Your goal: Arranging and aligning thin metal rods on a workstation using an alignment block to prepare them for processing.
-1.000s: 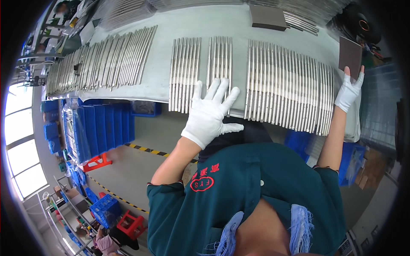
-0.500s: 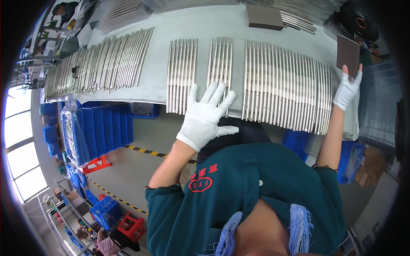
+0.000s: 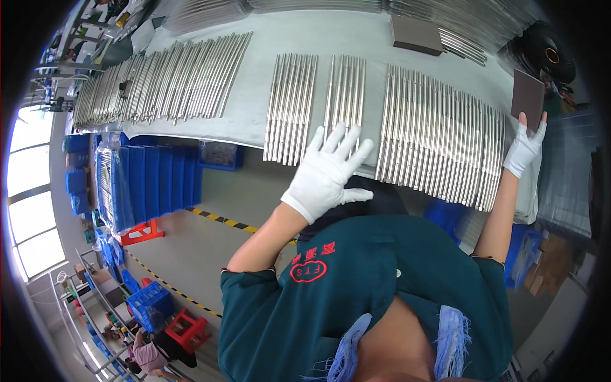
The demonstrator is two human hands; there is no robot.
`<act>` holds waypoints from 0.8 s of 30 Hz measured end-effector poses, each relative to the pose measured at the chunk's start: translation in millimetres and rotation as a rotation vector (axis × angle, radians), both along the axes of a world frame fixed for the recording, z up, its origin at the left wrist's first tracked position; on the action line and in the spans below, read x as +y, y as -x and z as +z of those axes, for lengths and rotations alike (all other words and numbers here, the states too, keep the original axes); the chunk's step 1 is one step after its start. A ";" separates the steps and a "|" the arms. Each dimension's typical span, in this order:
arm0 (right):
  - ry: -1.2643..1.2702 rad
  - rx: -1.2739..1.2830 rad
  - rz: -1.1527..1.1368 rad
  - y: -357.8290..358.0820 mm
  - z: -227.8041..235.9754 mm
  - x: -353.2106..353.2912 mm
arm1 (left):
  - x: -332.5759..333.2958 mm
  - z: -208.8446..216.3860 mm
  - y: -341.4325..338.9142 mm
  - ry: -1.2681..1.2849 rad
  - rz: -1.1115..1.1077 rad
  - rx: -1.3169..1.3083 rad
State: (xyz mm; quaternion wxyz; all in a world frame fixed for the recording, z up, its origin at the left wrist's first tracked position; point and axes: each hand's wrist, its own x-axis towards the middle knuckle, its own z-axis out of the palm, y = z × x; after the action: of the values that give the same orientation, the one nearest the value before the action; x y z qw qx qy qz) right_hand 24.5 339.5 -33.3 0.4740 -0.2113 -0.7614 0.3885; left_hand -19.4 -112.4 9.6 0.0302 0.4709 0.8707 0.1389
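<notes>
"Rods (image 3: 168, 83) slant along the table (image 3: 251, 105) at its left end. Why?"

"I can't tell; perhaps just loosely spread. Rightward, a narrow set (image 3: 291, 105) and a second set (image 3: 352, 95) overhang the near edge, maybe for reach, the gap apparently separating them."

"And the left hand (image 3: 326, 177)?"

"Open, fingers spread over the second set's near ends, gripping nothing; I'd guess it's steadying them."

"Then?"

"A wide row (image 3: 442, 130), close-packed, nears the right end. There my right hand (image 3: 523, 151) pinches a brown block (image 3: 527, 93) by one end, seemingly leaving its face free."
</notes>
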 end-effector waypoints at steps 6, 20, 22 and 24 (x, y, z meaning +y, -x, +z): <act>-0.004 -0.015 -0.008 0.5 -2.7 3.8 | -12.0 5.3 3.1 -0.076 -0.022 0.021; -0.006 -0.045 -0.033 0.8 1.7 -2.4 | -56.5 -10.5 20.0 0.032 0.287 0.091; -0.007 -0.036 -0.023 -0.1 -1.6 3.5 | -47.4 -8.1 16.4 0.025 0.247 0.079; -0.028 -0.019 -0.002 0.1 -3.6 6.7 | -36.9 -3.7 12.2 0.036 0.170 0.097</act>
State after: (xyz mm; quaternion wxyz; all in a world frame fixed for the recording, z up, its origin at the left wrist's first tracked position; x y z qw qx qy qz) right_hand 24.5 346.1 -36.9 0.4699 -0.2091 -0.7710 0.3756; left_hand -31.7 -149.3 5.9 -0.0154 0.4007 0.9104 0.1024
